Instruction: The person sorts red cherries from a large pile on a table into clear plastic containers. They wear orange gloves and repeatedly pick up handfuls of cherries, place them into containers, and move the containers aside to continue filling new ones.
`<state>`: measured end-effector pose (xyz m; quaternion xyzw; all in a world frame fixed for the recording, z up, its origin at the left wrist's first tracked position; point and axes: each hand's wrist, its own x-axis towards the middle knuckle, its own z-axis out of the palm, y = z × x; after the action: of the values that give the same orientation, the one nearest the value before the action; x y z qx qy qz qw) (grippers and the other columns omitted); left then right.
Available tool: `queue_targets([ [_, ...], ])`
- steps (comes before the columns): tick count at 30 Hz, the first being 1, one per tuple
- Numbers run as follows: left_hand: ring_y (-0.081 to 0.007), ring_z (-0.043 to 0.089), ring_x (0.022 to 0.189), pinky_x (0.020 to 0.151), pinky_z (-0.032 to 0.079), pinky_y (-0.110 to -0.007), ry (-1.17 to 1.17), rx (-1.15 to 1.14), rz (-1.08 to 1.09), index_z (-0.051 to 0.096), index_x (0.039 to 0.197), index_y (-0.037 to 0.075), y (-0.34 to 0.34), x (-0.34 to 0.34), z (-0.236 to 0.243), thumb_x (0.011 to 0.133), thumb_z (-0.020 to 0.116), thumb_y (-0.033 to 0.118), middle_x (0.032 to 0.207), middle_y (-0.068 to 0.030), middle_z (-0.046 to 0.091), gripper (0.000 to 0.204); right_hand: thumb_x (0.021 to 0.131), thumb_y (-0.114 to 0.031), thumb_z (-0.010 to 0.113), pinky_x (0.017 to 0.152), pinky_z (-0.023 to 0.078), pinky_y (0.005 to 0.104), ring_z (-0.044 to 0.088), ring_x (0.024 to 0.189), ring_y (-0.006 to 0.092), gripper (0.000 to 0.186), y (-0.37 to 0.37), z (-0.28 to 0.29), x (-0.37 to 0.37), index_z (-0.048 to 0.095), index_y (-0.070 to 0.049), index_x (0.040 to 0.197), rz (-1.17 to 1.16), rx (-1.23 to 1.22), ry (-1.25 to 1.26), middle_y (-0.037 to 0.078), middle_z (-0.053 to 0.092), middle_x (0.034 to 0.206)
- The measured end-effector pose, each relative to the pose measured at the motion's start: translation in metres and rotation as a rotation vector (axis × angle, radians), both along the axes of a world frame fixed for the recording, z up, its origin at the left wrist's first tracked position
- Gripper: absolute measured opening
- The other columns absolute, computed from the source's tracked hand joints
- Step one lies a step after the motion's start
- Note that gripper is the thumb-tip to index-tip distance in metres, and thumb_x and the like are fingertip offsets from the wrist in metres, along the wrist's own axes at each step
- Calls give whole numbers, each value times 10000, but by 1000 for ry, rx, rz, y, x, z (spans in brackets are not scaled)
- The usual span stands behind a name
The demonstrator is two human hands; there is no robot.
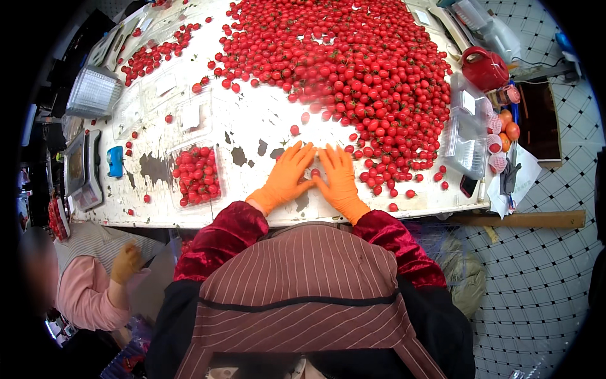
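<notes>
My left hand (pixel 286 177) and my right hand (pixel 338 182), both in orange gloves, lie low on the worn white table (pixel 240 177) near its front edge, fingers stretched out and open. A single cherry tomato (pixel 315 172) sits in the narrow space between them. A large heap of cherry tomatoes (pixel 372 63) covers the back and right of the table, with loose ones just right of my right hand. Left of my left hand is a clear plastic container (pixel 196 175) filled with cherry tomatoes.
Stacked clear containers (pixel 95 88), a scale (pixel 86 167) and a blue object (pixel 115 161) are at left. A co-worker (pixel 88 284) sits lower left. Containers (pixel 466 148), a red jug (pixel 485 66), orange fruit (pixel 508 129) and a phone (pixel 469 185) line the right side.
</notes>
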<state>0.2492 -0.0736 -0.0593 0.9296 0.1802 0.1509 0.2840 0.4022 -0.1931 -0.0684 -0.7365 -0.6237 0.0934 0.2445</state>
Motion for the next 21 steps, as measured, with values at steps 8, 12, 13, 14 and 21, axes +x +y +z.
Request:
queue_targets([
  [8,-451,256,1402,1133,255,-517,20,16,317,302,1474,-12,35,-20,-11,730,803,413,1530,-236,279,993,841,-303,664,1120,212,567,341,1343,405,663,14,-4,26,440,-46,1409,-143,94,-37,212,420,1428],
  [12,-447,289,1391,1131,282,-499,-25,1,161,359,1458,11,26,5,-15,829,713,360,1519,-224,315,801,862,-277,633,1127,223,544,347,1334,402,606,28,-18,10,454,-41,1391,-43,79,-54,209,436,1405],
  [13,-445,297,1388,1131,287,-493,-58,-21,105,371,1452,15,22,4,-16,850,693,330,1513,-221,328,752,866,-270,627,1128,226,540,350,1334,403,595,29,-17,3,457,-40,1387,-20,66,-30,205,439,1405],
  [14,-443,306,1385,1131,293,-487,-92,-43,49,384,1447,20,18,3,-16,870,673,300,1508,-218,341,704,869,-262,621,1129,229,536,353,1333,403,584,29,-16,-2,459,-39,1383,3,54,-7,201,442,1404],
  [21,-405,343,1380,1113,335,-456,-44,-139,-5,386,1442,20,-18,-54,15,715,824,212,1506,-181,364,870,786,-159,713,1067,361,457,440,1285,368,604,-21,26,10,509,-52,1344,178,46,229,158,505,1369],
])
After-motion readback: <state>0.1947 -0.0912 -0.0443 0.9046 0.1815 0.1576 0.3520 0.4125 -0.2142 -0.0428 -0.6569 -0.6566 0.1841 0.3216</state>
